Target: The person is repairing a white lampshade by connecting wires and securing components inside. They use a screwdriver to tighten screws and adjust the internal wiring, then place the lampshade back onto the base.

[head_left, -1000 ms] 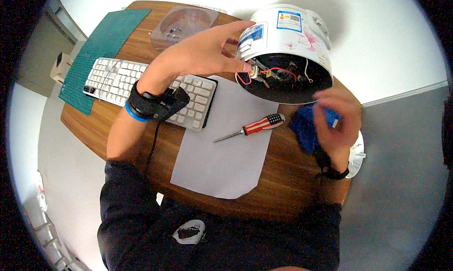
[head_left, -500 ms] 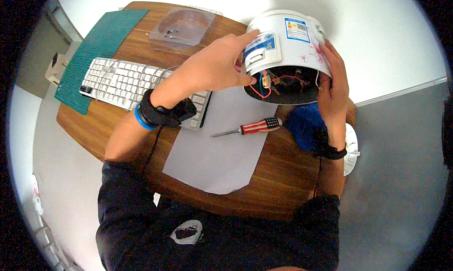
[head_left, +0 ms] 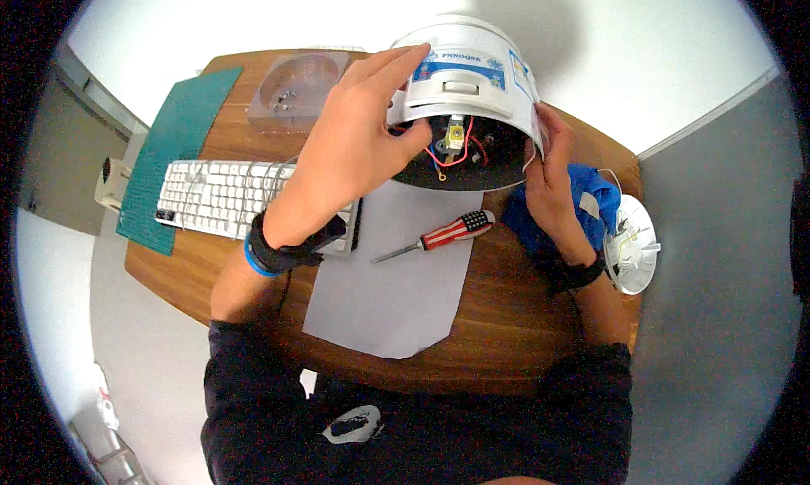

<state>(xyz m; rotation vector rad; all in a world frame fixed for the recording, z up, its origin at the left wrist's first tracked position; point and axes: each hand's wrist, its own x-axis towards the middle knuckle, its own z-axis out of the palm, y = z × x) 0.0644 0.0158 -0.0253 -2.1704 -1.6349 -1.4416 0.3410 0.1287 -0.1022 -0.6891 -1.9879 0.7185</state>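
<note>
A white cylindrical appliance housing [head_left: 460, 36], with blue labels and a latch panel, is tipped on its side toward me. Its open dark underside shows a small yellowish part [head_left: 456, 134] with red and blue wires and a loose ring terminal. My left hand [head_left: 354, 139] grips the housing at the left, thumb by the lower rim. My right hand [head_left: 550, 173] holds the right side; some fingertips are hidden. Below lies a screwdriver [head_left: 456, 230] with a flag-patterned handle, on white paper [head_left: 380, 308].
A white keyboard [head_left: 211, 194] and green cutting mat [head_left: 148, 206] are on the left of the wooden desk [head_left: 523, 316]. A clear container [head_left: 308, 80] holds small parts at the back. A blue cloth [head_left: 591, 185] and white round plastic part [head_left: 637, 265] sit at the right, near the wall [head_left: 641, 80].
The housing has turned, bringing its latch panel to the middle and the side label to the right. My right hand has moved up onto it; my left hand has turned with it.
</note>
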